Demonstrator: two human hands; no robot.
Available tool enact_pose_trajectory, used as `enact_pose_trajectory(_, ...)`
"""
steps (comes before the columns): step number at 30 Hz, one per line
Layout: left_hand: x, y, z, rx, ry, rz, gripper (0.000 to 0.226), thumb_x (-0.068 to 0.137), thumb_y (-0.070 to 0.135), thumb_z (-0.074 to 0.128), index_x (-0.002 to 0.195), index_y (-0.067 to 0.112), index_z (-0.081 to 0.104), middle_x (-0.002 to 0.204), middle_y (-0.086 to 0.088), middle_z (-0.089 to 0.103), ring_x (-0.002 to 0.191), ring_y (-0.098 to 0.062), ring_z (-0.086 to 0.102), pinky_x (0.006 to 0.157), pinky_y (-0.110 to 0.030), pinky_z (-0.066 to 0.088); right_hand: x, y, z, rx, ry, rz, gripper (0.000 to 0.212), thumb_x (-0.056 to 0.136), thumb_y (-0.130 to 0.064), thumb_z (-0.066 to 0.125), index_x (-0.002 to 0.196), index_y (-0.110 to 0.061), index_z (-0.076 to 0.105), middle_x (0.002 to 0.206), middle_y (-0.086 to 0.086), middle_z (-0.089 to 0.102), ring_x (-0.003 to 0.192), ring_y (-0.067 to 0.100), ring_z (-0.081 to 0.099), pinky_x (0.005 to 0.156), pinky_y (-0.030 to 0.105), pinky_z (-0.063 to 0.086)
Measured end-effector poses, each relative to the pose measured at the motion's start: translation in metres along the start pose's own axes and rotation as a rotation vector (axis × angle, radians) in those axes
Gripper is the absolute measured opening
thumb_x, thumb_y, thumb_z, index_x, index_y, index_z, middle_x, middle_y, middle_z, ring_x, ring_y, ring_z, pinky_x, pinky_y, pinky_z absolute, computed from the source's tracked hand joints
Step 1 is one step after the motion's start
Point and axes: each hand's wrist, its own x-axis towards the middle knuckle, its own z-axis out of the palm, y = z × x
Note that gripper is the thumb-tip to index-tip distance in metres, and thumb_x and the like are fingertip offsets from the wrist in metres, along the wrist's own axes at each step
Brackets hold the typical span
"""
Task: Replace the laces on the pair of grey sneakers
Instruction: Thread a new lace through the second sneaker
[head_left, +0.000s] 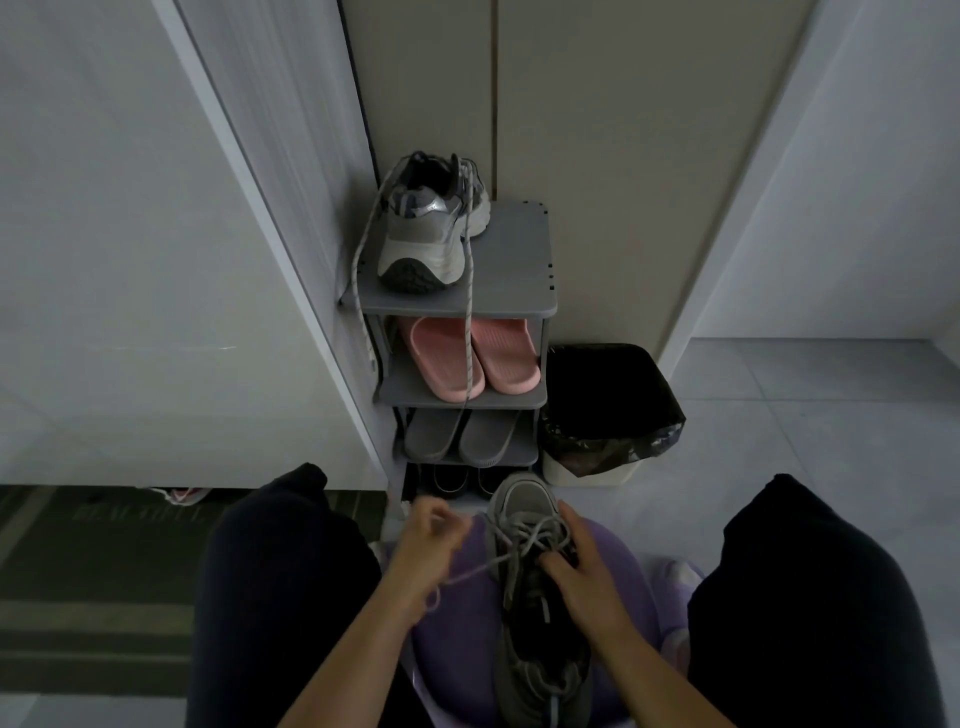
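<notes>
Sneaker (524, 506) between your knees is part-way — your left hand (423, 551) pinches its lace (483, 567), drawn sideways, and your right hand (582, 569) clamps the tongue. On the rack (519, 260) the second sneaker (421, 234) waits, loose lace (469, 322) draped over it — likely unfinished too.

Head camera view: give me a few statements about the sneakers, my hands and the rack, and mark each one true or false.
1. The left hand pinches a lace of the near sneaker. True.
2. The far sneaker stands on the floor. False: it sits on the top shelf of the shoe rack, with its laces hanging over the edge.
3. The pink slippers sit on the shelf just below the top one. True.
4. The bin stands to the left of the shoe rack. False: it stands to its right.
5. The right hand holds the near sneaker. True.
</notes>
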Motion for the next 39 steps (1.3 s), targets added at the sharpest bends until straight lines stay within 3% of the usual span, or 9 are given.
enact_pose_trajectory(5, -0.009, -0.005, 0.019, 0.577, -0.308, 0.163, 0.029, 0.092, 0.028, 0.053, 0.065, 0.023, 0.047, 0.059, 0.006, 0.048, 0.054, -0.003, 0.043, 0.053, -0.014, 0.033, 0.002, 0.007, -0.001, -0.001, 0.011, -0.002, 0.049, 0.087, 0.007, 0.05, 0.128, -0.02, 0.047, 0.12, -0.008, 0.059, 0.113, 0.0, 0.053, 0.083, 0.0, 0.04)
enact_pose_trajectory(11, -0.005, 0.018, -0.015, -0.083, -0.1, 0.002, 0.025, 0.09, 0.012, 0.054, 0.065, 0.012, 0.054, 0.052, 0.002, 0.04, 0.036, 0.0, 0.03, 0.035, -0.012, 0.022, 0.005, 0.009, -0.003, -0.006, 0.011, 0.042, 0.048, 0.088, 0.003, 0.051, 0.127, -0.024, 0.045, 0.117, -0.01, 0.057, 0.105, -0.006, 0.052, 0.078, -0.001, 0.042)
enact_pose_trajectory(16, -0.002, 0.02, -0.031, -0.157, -0.041, -0.014, 0.026, 0.089, 0.008, 0.054, 0.063, 0.007, 0.053, 0.044, 0.003, 0.039, 0.032, -0.002, 0.026, 0.032, -0.013, 0.02, 0.007, 0.015, 0.0, -0.044, 0.038, 0.068, 0.041, 0.088, 0.0, 0.052, 0.126, -0.014, 0.051, 0.128, 0.002, 0.053, 0.119, 0.016, 0.049, 0.098, 0.02, 0.035)
enact_pose_trajectory(22, 0.004, 0.005, -0.019, 0.499, -0.155, 0.043, 0.026, 0.089, 0.014, 0.054, 0.063, 0.017, 0.054, 0.055, 0.002, 0.051, 0.046, -0.005, 0.044, 0.045, -0.015, 0.034, 0.008, 0.017, -0.002, -0.038, 0.05, 0.114, 0.041, 0.088, -0.005, 0.055, 0.128, -0.013, 0.052, 0.136, 0.003, 0.049, 0.126, 0.016, 0.044, 0.108, 0.027, 0.031)
enact_pose_trajectory(25, 0.003, -0.005, -0.002, 0.465, -0.253, -0.018, 0.028, 0.094, 0.033, 0.048, 0.073, 0.018, 0.059, 0.07, -0.001, 0.06, 0.061, -0.005, 0.056, 0.061, -0.016, 0.042, 0.008, 0.015, -0.003, -0.063, 0.032, 0.106, 0.043, 0.088, -0.002, 0.055, 0.13, -0.01, 0.05, 0.135, 0.003, 0.049, 0.124, 0.013, 0.044, 0.103, 0.021, 0.03)
enact_pose_trajectory(27, 0.006, -0.009, 0.013, 0.386, -0.202, -0.03, 0.03, 0.093, 0.041, 0.047, 0.084, 0.019, 0.064, 0.091, -0.005, 0.066, 0.087, -0.014, 0.062, 0.081, -0.024, 0.046, 0.007, 0.012, -0.004, -0.075, 0.027, 0.093, 0.044, 0.088, 0.0, 0.054, 0.131, -0.007, 0.048, 0.132, 0.003, 0.051, 0.12, 0.011, 0.045, 0.1, 0.019, 0.03)
enact_pose_trajectory(29, 0.012, -0.009, 0.025, 0.317, -0.144, -0.051, 0.034, 0.09, 0.044, 0.052, 0.097, 0.015, 0.066, 0.104, -0.005, 0.066, 0.099, -0.018, 0.061, 0.083, -0.028, 0.045, 0.006, 0.008, -0.005, -0.072, 0.015, 0.085, 0.042, 0.089, 0.0, 0.054, 0.13, -0.009, 0.049, 0.127, 0.0, 0.051, 0.116, 0.009, 0.045, 0.096, 0.017, 0.032)
enact_pose_trajectory(35, 0.019, 0.012, 0.039, 0.016, -0.128, -0.019, 0.004, 0.08, 0.012, 0.069, 0.078, 0.014, 0.066, 0.084, 0.002, 0.065, 0.088, -0.013, 0.06, 0.069, -0.012, 0.044, 0.003, 0.0, -0.006, -0.003, 0.028, 0.089, 0.027, 0.093, -0.012, 0.053, 0.119, -0.013, 0.056, 0.116, -0.004, 0.057, 0.107, 0.006, 0.052, 0.091, 0.011, 0.037)
enact_pose_trajectory(39, 0.006, 0.026, 0.042, 0.176, -0.352, 0.128, 0.007, 0.081, 0.017, 0.069, 0.088, 0.019, 0.067, 0.083, 0.006, 0.066, 0.08, -0.004, 0.061, 0.073, -0.01, 0.047, 0.002, -0.02, -0.007, 0.156, 0.041, 0.027, 0.028, 0.097, -0.018, 0.042, 0.087, -0.016, 0.068, 0.084, 0.0, 0.072, 0.082, 0.005, 0.066, 0.071, 0.01, 0.049)
